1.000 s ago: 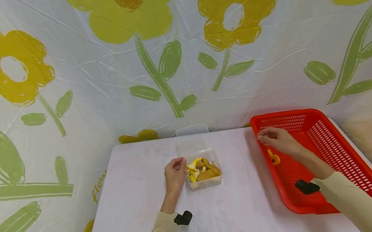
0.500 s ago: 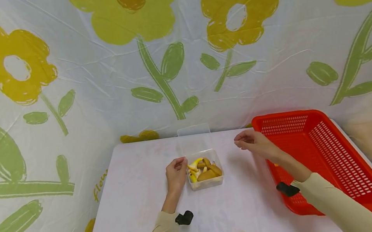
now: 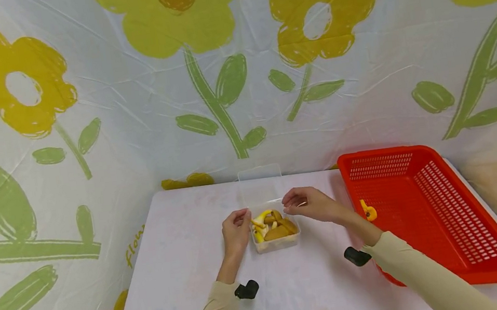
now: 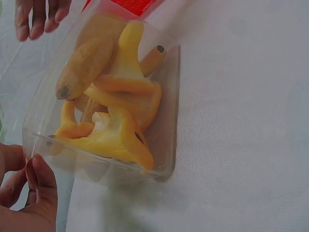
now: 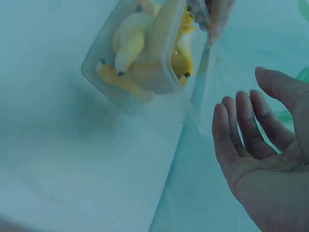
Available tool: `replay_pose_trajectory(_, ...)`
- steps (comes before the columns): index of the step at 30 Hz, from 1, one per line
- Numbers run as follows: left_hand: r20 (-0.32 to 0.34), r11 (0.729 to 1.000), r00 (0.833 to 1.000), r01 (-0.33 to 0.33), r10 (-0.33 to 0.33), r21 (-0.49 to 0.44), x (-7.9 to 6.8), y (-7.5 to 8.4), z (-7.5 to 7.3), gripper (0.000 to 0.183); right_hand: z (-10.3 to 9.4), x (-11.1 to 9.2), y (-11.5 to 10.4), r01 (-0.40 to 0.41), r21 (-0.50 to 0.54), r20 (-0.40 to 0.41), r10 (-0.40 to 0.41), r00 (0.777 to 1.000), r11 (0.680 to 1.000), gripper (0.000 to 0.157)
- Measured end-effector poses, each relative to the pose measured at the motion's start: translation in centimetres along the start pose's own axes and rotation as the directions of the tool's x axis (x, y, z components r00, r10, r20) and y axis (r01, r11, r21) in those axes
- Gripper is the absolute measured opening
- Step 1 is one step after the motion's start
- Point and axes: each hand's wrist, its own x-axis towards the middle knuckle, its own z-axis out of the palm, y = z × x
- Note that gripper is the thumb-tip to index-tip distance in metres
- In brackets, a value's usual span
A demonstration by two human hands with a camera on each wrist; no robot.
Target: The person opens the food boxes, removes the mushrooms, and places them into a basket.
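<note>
— Left side?
— I see the left hand (image 3: 234, 236) pinching the clear box (image 3: 279, 244) on the table (image 3: 303, 284) by its rim. Thin plastic: probably light, bendy; I'd hold opposite rims, sparing the soft-looking yellow pieces (image 4: 128, 133).
— And right?
— Right hand (image 3: 310, 203) just beside the box, thumb apart, holding nothing.

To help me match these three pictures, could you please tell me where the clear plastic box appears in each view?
Head: the clear plastic box is below centre, slightly right.
Left wrist: it spans most of the left half, reaching the top edge.
Right wrist: it is at the top, around the middle.
Shared landmark: the left hand, at the box's rim.
</note>
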Motion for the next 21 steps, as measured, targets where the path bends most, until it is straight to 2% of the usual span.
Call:
replay_pose_trajectory(6, -0.002, 1.000, 1.000, 0.010, -0.010, -0.007, 0.0, -0.2, 0.0, 0.019, 2.1, 1.2, 0.2, 0.092, -0.001, 0.091, -0.091, 0.992, 0.996, 0.025)
replay_pose_trajectory(12, 0.001, 1.000, 1.000, 0.000, 0.000, -0.015, 0.1, -0.2, 0.1, 0.019, 3.6, 2.3, 0.7, 0.185, -0.014, 0.195, -0.178, 0.964, 0.983, 0.022)
replay_pose_trajectory(15, 0.005, 1.000, 1.000, -0.006, 0.006, -0.016, 0.1, -0.3, 0.0, 0.019, 4.1, 2.7, 0.9, 0.203, -0.042, 0.242, -0.187, 0.952, 0.978, 0.021)
replay_pose_trajectory(21, 0.006, 1.000, 1.000, -0.008, 0.008, -0.015, 0.0, -0.1, 0.0, 0.020, 4.3, 3.1, 0.5, 0.200, -0.136, 0.344, -0.143, 0.928, 0.970, 0.024)
